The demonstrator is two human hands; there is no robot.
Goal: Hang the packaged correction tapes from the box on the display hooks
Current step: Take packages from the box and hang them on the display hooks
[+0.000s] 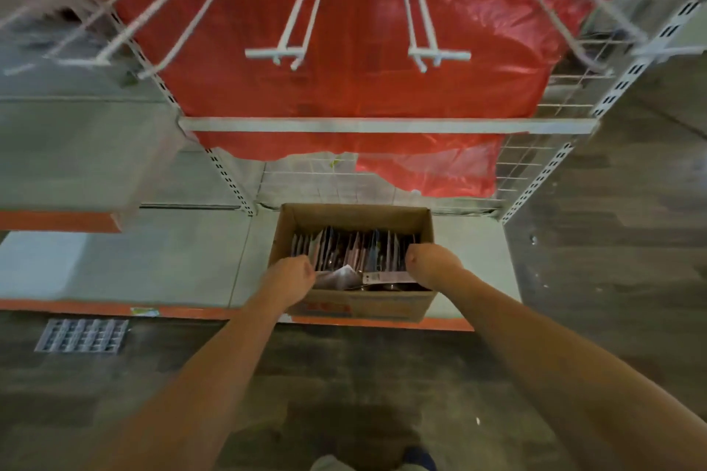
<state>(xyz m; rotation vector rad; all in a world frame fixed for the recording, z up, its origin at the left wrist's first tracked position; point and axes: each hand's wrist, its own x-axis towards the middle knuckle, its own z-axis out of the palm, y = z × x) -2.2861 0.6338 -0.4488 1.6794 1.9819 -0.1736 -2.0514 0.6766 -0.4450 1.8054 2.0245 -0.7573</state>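
Observation:
An open cardboard box point(355, 216) stands on the low white shelf, filled with several packaged correction tapes point(354, 250) standing on edge. My left hand point(292, 275) reaches into the box's left side with its fingers curled down among the packs. Over the box's right side, my right hand point(434, 264) does the same, fingers bent into the packs. A loose pack point(386, 276) lies flat near the front. What each hand grips is hidden. Above hang empty white display hooks point(294, 50), point(424, 57) in front of a red sheet.
The low shelf point(172, 260) has an orange front edge. A white crossbar point(382, 125) runs under the hooks, with slotted uprights and wire grid at the right point(535, 180). More hooks stick out at far left and right. A floor grate point(82, 335) lies left on the dark floor.

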